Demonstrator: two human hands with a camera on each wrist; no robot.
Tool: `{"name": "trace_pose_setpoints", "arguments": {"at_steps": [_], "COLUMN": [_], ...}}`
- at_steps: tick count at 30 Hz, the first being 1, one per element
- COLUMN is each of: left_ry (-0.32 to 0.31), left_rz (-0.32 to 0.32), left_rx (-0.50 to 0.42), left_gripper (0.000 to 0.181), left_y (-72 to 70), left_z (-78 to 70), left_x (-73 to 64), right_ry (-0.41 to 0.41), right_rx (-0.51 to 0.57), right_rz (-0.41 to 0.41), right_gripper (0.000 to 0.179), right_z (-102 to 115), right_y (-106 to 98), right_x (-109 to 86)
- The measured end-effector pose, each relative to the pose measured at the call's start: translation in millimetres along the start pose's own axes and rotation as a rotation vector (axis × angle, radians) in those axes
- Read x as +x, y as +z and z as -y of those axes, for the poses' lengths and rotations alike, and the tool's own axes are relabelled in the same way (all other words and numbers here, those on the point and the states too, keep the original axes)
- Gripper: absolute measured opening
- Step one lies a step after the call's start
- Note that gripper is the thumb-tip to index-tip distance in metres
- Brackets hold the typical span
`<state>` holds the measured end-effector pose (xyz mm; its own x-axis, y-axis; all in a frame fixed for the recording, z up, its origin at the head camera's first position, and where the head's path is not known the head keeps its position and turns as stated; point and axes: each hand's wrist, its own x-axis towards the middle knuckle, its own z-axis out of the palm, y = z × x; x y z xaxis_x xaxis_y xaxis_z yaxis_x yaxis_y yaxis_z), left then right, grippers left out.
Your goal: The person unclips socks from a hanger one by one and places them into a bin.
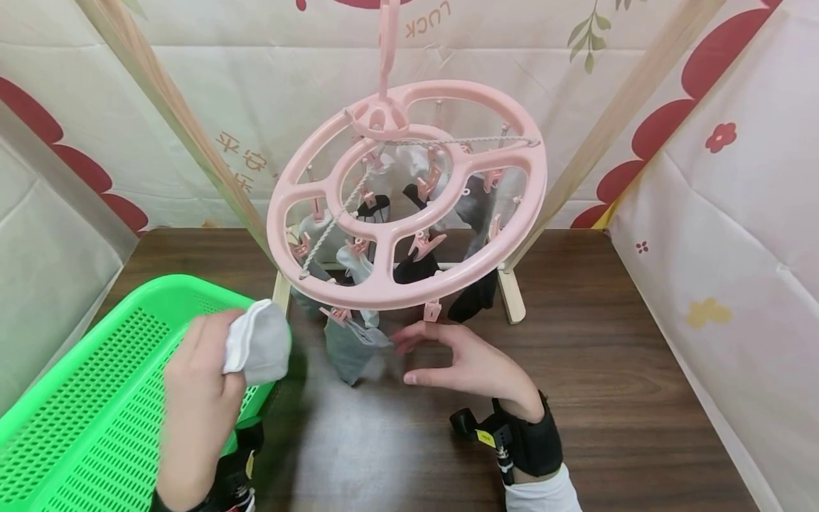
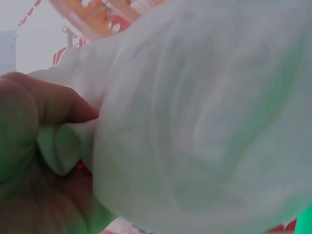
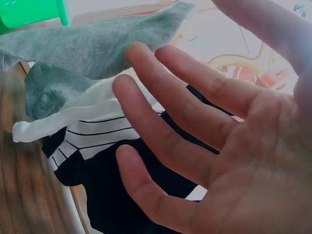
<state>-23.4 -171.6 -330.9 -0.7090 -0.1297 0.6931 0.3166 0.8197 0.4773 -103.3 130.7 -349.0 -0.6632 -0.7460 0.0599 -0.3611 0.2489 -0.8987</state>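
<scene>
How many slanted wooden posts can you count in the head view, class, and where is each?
2: one wooden post left of the pink hanger, and a second post right of it. Any behind the hanger could be hidden.

With the middle of the desk [image 1: 614,370] as our centre, we find the basket [image 1: 169,288] at nine o'clock and the round hanger [image 1: 384,290] at twelve, socks [image 1: 478,293] clipped beneath it, between posts at eleven [image 1: 192,135] and one. The left fingers [image 1: 207,334] have the held sock [image 1: 265,348] over the basket's three o'clock side. Below the hanger's seven o'clock edge, a hanging sock [image 1: 352,352] lies just beside the right fingers [image 1: 435,331].
</scene>
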Motion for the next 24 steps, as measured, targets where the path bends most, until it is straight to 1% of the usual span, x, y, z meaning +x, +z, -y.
{"name": "trace_pose_setpoints", "arguments": {"at_steps": [4,6,10,13,18,20,24], "left_ry": [-0.057,-0.081,-0.117,-0.163,-0.241,-0.267,-0.343], "left_rz": [-0.052,-0.059,-0.122,-0.167,-0.199,-0.196,-0.201], "left_rx": [0.029,0.048,0.093,0.122,0.181,0.206,0.249], "left_gripper": [0.038,0.035,0.036,0.039,0.040,0.040,0.043], "left_y": [-12.1,-18.3,-26.6,-32.9,-43.7,-46.4,-48.8], "left_z": [0.9,1.5,3.4,4.6,6.3,8.0,13.6], "left_x": [-1.0,-1.4,-2.7,-4.2,-7.9,-8.6,-9.5], "right_ry": [0.008,0.011,0.022,0.027,0.017,0.014,0.011], "right_rx": [-0.031,-0.041,-0.055,-0.067,-0.087,-0.094,-0.102], "right_rz": [0.023,0.023,0.030,0.046,0.075,0.083,0.092], "right_gripper": [0.044,0.044,0.044,0.044,0.045,0.045,0.045], "right_z": [0.4,0.6,1.6,2.7,4.0,4.3,4.3], "right_y": [0.6,1.1,2.0,3.0,5.0,5.7,6.6], "right_x": [0.4,0.9,2.1,3.2,4.1,4.2,4.0]}}
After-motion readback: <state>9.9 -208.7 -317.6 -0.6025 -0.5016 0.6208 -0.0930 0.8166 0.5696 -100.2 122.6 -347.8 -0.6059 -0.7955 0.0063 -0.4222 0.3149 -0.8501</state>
